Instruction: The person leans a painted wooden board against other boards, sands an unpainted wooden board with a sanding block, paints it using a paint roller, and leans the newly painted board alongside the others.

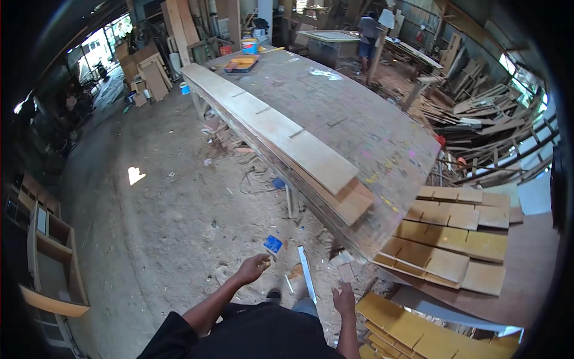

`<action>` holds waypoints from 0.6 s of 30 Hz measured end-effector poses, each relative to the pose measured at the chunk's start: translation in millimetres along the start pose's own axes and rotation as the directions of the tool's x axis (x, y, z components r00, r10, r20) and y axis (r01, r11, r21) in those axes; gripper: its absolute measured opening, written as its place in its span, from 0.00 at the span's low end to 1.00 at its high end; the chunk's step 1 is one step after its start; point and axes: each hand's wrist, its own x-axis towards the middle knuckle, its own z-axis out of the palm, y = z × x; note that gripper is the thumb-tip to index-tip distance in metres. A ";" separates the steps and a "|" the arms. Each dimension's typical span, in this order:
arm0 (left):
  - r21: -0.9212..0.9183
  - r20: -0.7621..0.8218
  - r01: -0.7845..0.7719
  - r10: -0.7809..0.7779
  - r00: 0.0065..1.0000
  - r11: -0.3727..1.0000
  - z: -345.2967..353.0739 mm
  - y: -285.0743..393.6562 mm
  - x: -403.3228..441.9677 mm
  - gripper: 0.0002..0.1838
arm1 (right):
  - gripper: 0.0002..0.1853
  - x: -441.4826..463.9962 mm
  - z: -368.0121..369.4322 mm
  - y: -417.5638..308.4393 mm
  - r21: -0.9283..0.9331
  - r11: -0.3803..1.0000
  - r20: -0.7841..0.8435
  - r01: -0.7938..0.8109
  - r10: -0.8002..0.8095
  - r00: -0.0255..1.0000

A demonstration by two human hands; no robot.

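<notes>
My left hand (pixel 254 268) hangs in the air in front of my body, fingers loosely extended, with nothing visible in it. Lower right, my right hand (pixel 344 299) is raised with its fingers apart, also without anything in it. It is nearest to the yellowish notched boards (pixel 412 326) stacked beside me. Ahead, a long pale plywood plank (pixel 269 116) with slots cut in it lies along the near edge of the worktable (pixel 382 131), on top of a browner plank (pixel 357 203). More notched boards (pixel 442 236) lie off the table's right end.
A white strip (pixel 307 272) and a blue scrap (pixel 273 243) lie on the dusty floor by my feet. A paint tray (pixel 241 63) and a bucket (pixel 250 46) stand on the table's far end. A wooden cabinet frame (pixel 57 257) is at left. Another person (pixel 368 39) stands in the background.
</notes>
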 end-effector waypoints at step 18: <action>-0.175 -0.251 0.665 -0.686 0.683 0.726 -177.0 -225.9 65.9 0.25 | 0.31 513.4 102.7 -254.3 -0.050 0.858 -0.062 0.511 -0.513 0.856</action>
